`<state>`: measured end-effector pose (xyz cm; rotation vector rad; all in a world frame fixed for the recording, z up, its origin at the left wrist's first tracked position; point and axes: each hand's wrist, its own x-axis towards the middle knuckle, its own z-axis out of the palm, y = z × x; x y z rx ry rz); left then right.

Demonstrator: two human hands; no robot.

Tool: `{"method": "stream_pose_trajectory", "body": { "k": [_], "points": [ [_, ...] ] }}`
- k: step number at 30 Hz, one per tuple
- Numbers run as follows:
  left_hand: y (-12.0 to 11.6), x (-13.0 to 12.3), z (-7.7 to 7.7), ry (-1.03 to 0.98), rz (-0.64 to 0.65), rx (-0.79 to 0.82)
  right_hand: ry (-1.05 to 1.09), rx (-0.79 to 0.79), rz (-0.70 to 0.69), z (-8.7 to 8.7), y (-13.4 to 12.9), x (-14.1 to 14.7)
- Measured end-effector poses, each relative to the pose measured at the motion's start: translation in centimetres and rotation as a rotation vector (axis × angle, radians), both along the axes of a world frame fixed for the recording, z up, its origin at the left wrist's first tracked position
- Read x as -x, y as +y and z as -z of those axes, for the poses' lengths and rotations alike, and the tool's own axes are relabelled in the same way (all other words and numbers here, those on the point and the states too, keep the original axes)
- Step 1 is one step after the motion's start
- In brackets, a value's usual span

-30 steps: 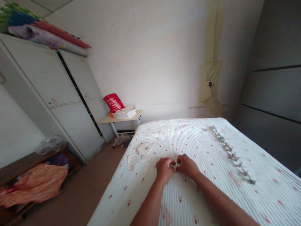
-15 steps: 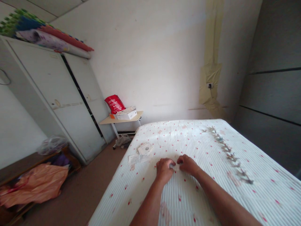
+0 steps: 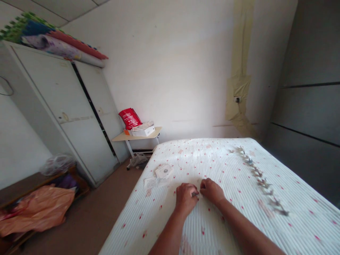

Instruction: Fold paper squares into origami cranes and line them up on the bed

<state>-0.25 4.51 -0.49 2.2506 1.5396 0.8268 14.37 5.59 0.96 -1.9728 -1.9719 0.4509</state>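
My left hand [image 3: 186, 197] is closed in a pinch over the bedspread [image 3: 212, 230]. A small dark grey piece [image 3: 194, 194], which looks like folded paper, shows between its thumb and fingers. Just to the right, my right hand [image 3: 211, 190] has its fingers curled together, nearly touching the left fingertips; what they pinch is hidden. Off to the right, several small folded figures [image 3: 257, 172], like paper cranes, lie in a slanting row. Left of my hands are a printed paper slip [image 3: 151, 182] and a pale piece with a round dark mark [image 3: 164, 171].
A small table [image 3: 156, 132] beyond the bed's far left corner holds a red bag [image 3: 130, 118] and a white box [image 3: 143, 131]. At left stand a grey cabinet [image 3: 77, 117] and a low bench with an orange plastic bag [image 3: 39, 205]. A dark panel [image 3: 308, 109] rises on the right.
Both hands stay close together over the same spot. The pale bit seen between them earlier is now mostly covered, and the fingertips have shifted slightly. The view has tilted a little upward.
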Motion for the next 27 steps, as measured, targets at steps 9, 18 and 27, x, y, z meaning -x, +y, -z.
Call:
{"method": "stream_pose_trajectory", "body": {
  "k": [9, 18, 27],
  "points": [
    [0.09, 0.23, 0.00, -0.043, 0.020, -0.022, 0.022, 0.015, -0.016, -0.03, 0.43, -0.52],
    [-0.33, 0.16, -0.56, 0.012, 0.031, -0.029, -0.035, 0.021, 0.046, -0.35, 0.10, 0.38],
    [-0.07, 0.34, -0.22, -0.003, 0.053, -0.026, -0.042, 0.029, 0.026, -0.14, 0.45, -0.03]
  ]
}}
